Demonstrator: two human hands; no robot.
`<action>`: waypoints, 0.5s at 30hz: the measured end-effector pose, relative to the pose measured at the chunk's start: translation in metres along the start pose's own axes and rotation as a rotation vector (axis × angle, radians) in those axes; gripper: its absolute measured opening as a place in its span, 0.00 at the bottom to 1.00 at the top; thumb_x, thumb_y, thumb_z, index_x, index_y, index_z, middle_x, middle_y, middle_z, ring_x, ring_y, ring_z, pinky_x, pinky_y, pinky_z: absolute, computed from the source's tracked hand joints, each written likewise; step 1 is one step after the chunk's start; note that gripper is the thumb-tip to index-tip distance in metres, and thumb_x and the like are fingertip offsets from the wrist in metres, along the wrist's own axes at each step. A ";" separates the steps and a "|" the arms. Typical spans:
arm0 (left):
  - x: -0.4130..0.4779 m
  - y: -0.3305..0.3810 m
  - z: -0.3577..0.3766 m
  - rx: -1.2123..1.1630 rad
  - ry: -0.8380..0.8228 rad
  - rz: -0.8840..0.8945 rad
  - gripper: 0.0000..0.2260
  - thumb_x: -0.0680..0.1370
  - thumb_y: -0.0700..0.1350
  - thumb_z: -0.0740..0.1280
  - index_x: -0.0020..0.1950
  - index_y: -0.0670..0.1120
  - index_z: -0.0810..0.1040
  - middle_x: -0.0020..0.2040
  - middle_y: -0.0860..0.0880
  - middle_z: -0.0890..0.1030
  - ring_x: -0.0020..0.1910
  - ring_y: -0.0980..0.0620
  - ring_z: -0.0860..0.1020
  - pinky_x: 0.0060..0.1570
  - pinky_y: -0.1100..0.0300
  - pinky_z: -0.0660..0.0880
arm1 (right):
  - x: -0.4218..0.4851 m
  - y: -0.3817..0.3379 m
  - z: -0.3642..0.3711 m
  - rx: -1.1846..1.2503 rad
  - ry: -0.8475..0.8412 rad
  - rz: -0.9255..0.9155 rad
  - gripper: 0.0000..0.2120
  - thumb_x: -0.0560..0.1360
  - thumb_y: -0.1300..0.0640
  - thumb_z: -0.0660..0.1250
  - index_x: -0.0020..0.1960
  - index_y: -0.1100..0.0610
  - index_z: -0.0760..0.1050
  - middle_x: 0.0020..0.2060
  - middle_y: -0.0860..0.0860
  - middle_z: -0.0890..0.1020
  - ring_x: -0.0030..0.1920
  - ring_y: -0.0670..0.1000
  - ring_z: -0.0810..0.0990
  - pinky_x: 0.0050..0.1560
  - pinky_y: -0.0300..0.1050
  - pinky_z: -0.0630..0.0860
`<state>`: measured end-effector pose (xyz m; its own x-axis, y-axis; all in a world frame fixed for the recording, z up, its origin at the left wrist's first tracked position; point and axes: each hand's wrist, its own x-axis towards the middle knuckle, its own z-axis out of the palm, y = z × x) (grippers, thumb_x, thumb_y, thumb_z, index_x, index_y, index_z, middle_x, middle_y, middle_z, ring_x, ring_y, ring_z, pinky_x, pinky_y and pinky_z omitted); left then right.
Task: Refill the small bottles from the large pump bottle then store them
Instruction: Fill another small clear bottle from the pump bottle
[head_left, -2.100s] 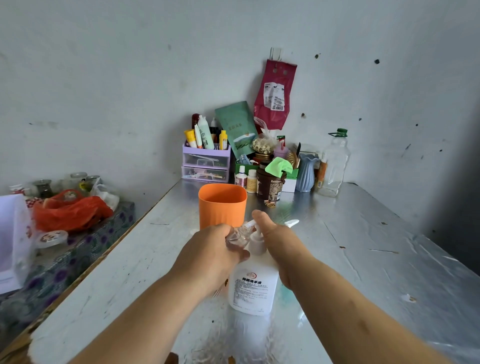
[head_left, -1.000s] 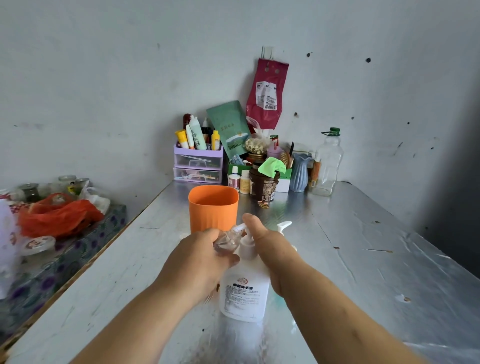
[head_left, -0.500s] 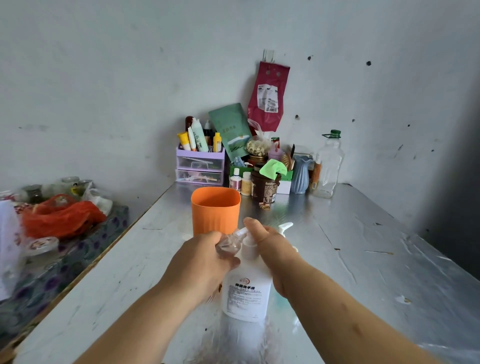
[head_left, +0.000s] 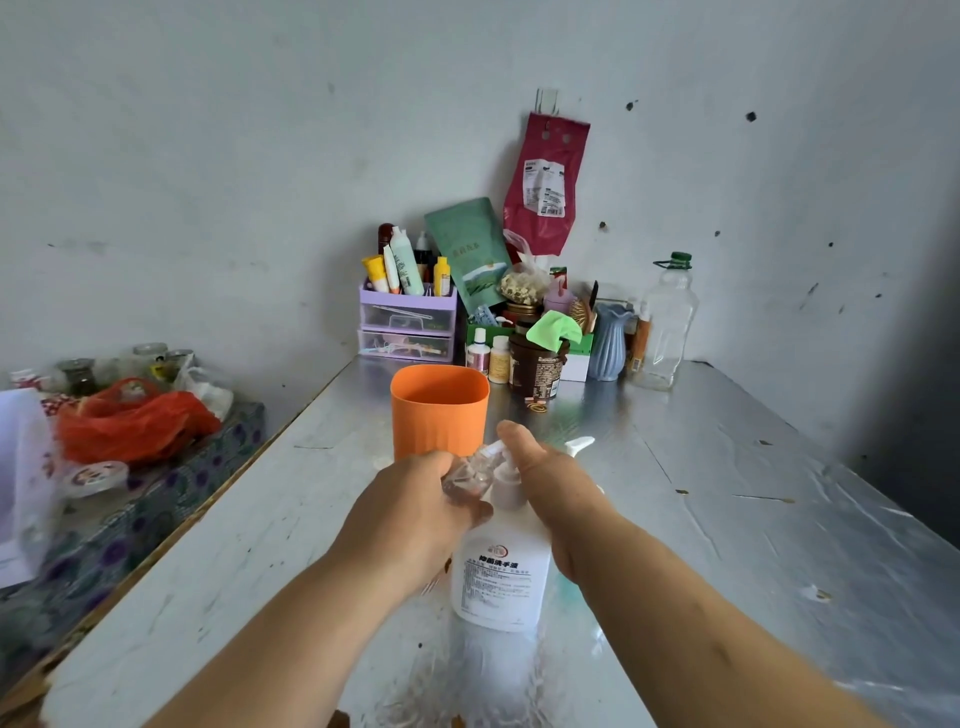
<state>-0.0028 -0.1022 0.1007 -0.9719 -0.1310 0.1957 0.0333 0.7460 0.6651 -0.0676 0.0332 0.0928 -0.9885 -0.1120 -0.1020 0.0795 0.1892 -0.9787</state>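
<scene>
While I work at the near middle of the foil-covered table (head_left: 727, 493), its left edge runs diagonally past my forearm, with a lower, cloth-covered ledge (head_left: 171, 499) beyond it carrying a crumpled red bag (head_left: 130, 421) and some jars. Open tabletop stretches to my right as far as the wall, and more of it lies to my left up to the edge. The far corner, where the two walls meet, is crowded.

An orange cup (head_left: 439, 415) stands just behind my hands, its mouth open towards me; I cannot see what is inside. At the back, a purple drawer organiser (head_left: 408, 327) holds upright tubes and bottles. Beside it a green pouch (head_left: 470, 249) leans on the wall, a brown cup (head_left: 535, 366) has a green cloth (head_left: 553, 330) stuffed in its top, and a blue vase (head_left: 610, 338) stands near a clear plastic bottle (head_left: 667, 322) that looks empty.

The large pump bottle (head_left: 501, 571) stands upright on the table between my wrists. My left hand (head_left: 410, 525) has its fingers curled round the small bottle (head_left: 470, 475), a clear one, tilted against the pump's neck. My right hand (head_left: 556, 488) rests against the pump head, thumb straight and pointing away from me; its other fingers are hidden behind the hand, so I cannot tell how they lie.
</scene>
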 end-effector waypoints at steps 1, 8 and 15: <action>0.000 -0.001 0.000 -0.002 0.001 0.002 0.09 0.73 0.54 0.72 0.47 0.52 0.77 0.41 0.53 0.81 0.40 0.53 0.79 0.35 0.60 0.70 | 0.000 0.001 0.000 -0.003 0.002 -0.005 0.17 0.74 0.38 0.62 0.45 0.52 0.76 0.41 0.47 0.79 0.39 0.45 0.77 0.42 0.39 0.74; 0.002 -0.007 0.005 0.010 0.009 0.019 0.08 0.74 0.52 0.72 0.48 0.52 0.76 0.44 0.54 0.80 0.41 0.54 0.78 0.34 0.62 0.67 | 0.001 0.005 0.007 -0.033 0.043 0.066 0.28 0.70 0.34 0.61 0.60 0.52 0.74 0.50 0.52 0.81 0.53 0.54 0.78 0.60 0.53 0.75; -0.001 -0.003 0.003 -0.007 -0.004 0.014 0.11 0.74 0.55 0.71 0.53 0.53 0.77 0.46 0.54 0.81 0.43 0.55 0.79 0.41 0.58 0.77 | -0.006 -0.006 0.007 -0.006 0.040 0.130 0.36 0.57 0.30 0.62 0.53 0.55 0.79 0.50 0.58 0.83 0.53 0.59 0.81 0.61 0.58 0.74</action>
<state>-0.0030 -0.1024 0.0969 -0.9722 -0.1177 0.2025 0.0490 0.7433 0.6672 -0.0616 0.0256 0.0976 -0.9741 -0.0472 -0.2209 0.2070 0.2055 -0.9565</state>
